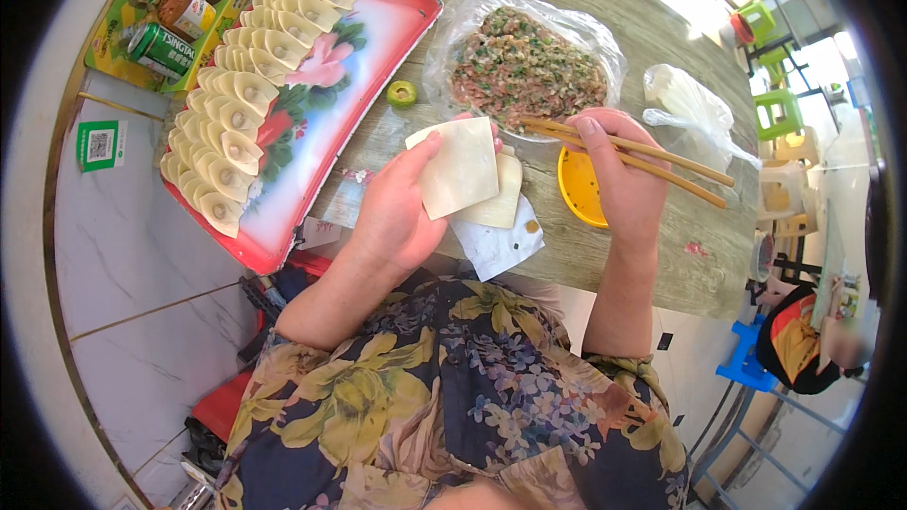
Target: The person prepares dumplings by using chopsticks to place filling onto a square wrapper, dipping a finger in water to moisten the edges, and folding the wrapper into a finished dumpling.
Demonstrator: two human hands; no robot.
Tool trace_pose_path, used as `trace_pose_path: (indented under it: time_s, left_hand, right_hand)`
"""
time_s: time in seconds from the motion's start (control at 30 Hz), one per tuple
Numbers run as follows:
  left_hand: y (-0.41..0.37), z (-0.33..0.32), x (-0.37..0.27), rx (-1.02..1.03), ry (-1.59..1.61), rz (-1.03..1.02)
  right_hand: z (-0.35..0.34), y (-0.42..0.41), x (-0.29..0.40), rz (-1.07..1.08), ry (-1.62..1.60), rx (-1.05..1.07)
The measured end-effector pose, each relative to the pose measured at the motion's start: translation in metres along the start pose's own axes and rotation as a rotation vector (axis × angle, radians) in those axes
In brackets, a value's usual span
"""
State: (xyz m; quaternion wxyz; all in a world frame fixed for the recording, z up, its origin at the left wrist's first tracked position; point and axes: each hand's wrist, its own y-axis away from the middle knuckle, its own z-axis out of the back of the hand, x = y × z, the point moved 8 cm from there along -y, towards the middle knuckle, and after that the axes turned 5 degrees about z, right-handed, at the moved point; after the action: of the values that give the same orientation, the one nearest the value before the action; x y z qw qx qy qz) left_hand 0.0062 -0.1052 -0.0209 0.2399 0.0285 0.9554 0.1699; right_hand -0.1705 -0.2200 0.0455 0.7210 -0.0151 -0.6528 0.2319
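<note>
A square dough wrapper [460,168] lies flat across my left hand [404,205], with my thumb on its edge. Beneath it, partly hidden, are more wrappers [499,191] on a stained sheet of white paper [496,244] at the table edge. My right hand [623,156] grips a pair of wooden chopsticks [666,163]. Their tips reach the near edge of the minced meat filling [528,64], which is flecked with green and sits in a container lined with clear plastic [439,35]. Partly behind my right hand is a round yellow dish [577,188].
To the left, a red-rimmed floral tray [368,85] holds rows of folded dumplings [241,113]. A cut green citrus fruit [402,93] lies between tray and filling. A white plastic bag [687,106] rests at right. Jars [184,10] and a green can [159,49] stand in a box behind the tray.
</note>
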Motion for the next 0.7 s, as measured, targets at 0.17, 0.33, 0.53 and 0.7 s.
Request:
trace_pose_path:
  time_s: [0.17,0.33,0.53,0.7]
  left_hand:
    - [0.001,0.003,-0.003,0.005,0.020,-0.013]
    - [-0.001,-0.002,-0.007,-0.017,-0.006,-0.022]
    - [-0.006,-0.016,-0.012,0.044,-0.045,-0.036]
    - [-0.008,-0.028,-0.012,0.062,-0.058,-0.010]
  right_hand:
    - [0.004,0.002,-0.002,-0.066,-0.136,-0.071]
    - [0.017,-0.003,0.004,-0.062,-0.253,-0.146]
    - [0.029,-0.003,0.011,0.036,-0.152,-0.188]
    - [0.034,-0.003,0.004,-0.006,-0.297,-0.219]
